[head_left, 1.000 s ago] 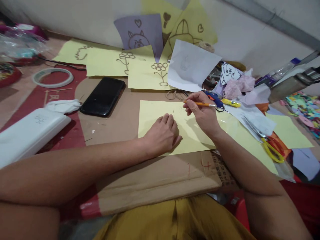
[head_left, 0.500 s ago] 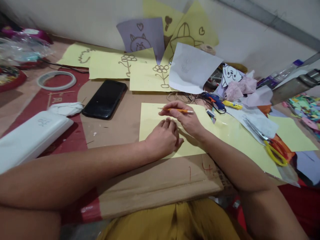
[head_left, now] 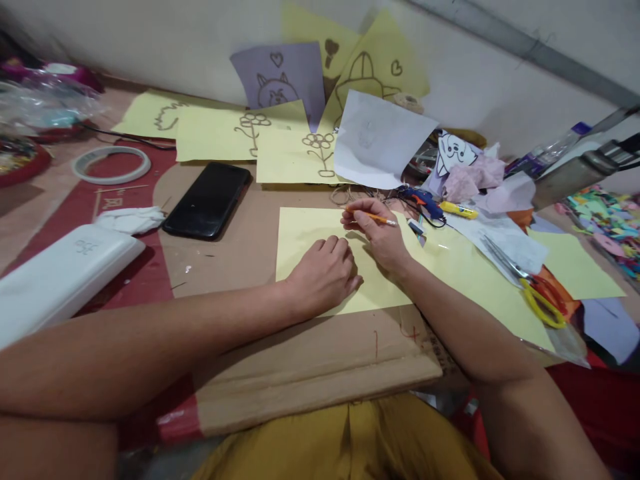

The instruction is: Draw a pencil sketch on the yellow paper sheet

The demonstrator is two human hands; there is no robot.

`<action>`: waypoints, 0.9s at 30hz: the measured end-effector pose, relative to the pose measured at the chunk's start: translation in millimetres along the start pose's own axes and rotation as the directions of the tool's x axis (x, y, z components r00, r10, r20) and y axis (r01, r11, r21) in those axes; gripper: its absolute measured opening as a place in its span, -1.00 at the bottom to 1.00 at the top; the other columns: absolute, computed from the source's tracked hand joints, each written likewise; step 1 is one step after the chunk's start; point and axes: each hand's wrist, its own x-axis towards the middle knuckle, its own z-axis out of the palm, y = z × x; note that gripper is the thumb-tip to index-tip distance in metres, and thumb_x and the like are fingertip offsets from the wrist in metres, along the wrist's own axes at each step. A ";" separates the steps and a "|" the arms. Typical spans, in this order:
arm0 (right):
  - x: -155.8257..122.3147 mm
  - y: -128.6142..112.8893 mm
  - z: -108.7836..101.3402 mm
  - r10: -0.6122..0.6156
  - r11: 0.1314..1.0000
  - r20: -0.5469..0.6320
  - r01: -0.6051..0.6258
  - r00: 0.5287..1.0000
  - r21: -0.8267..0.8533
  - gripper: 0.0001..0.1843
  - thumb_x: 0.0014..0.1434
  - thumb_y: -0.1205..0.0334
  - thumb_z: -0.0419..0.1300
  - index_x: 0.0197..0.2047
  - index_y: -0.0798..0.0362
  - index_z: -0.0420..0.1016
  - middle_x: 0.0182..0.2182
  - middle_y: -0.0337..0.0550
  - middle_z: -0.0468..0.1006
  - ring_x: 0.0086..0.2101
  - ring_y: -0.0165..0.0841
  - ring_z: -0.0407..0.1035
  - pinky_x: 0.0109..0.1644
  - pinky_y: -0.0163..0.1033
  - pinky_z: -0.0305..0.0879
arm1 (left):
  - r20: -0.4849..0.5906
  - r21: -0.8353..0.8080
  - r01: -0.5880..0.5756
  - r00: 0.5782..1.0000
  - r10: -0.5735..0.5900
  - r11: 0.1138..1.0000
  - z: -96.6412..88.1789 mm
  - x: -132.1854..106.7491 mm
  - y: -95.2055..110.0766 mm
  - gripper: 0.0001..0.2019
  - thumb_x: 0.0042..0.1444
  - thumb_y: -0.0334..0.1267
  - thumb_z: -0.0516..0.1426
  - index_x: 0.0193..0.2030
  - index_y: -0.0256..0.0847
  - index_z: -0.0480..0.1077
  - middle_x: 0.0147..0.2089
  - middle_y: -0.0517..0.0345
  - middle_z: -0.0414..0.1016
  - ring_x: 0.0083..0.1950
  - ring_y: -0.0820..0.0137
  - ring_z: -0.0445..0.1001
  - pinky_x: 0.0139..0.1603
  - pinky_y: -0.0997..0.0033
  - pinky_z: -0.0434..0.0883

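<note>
A blank yellow sheet of paper lies on a brown cardboard board in front of me. My left hand rests on the sheet with its fingers curled down, pressing the paper flat. My right hand is closed on an orange pencil near the sheet's top edge, with the tip pointing left over the paper.
A black phone lies left of the sheet, beside a white case and a tape ring. Yellow sheets with flower drawings line the back. A glue gun, yellow scissors and paper scraps crowd the right.
My right hand swung the pencil left over the sheet, then came back a little to the right near the top edge. My left hand stayed on the paper.
</note>
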 end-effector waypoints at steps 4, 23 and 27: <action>-1.7 5.4 0.7 0.038 0.999 -0.029 -0.038 0.999 0.019 -0.70 0.20 -0.05 0.38 -0.12 -0.06 0.54 -0.25 -0.27 0.64 -0.26 -0.44 0.53 -0.10 -0.24 0.51 | -0.029 0.000 0.026 0.999 -0.026 1.000 3.8 -2.0 -0.8 -0.51 0.40 0.03 0.09 0.11 -0.44 0.48 0.16 -0.36 0.47 0.19 -0.04 0.45 0.16 0.04 0.42; 10.8 18.9 -13.7 -0.178 0.984 -0.362 0.159 0.915 -0.081 -0.74 0.26 -0.03 0.25 -0.11 -0.05 0.43 -0.27 -0.26 0.54 -0.30 -0.45 0.44 -0.21 -0.28 0.37 | 0.203 -0.156 0.022 0.979 0.010 0.988 -0.2 10.3 -36.6 -0.12 0.41 0.30 -0.07 0.55 -0.48 0.05 0.60 -0.35 -0.04 0.63 0.01 -0.03 0.59 0.00 0.01; 9.5 18.0 -12.8 -0.178 0.983 -0.350 0.152 0.920 -0.100 -0.76 0.27 -0.02 0.25 -0.11 -0.07 0.44 -0.26 -0.25 0.54 -0.29 -0.43 0.44 -0.22 -0.27 0.37 | 0.217 -0.030 0.402 0.896 -0.386 0.915 -7.7 16.7 -62.4 -0.14 0.46 0.17 -0.07 0.52 -0.69 0.02 0.58 -0.53 -0.05 0.62 -0.15 -0.06 0.58 -0.11 0.02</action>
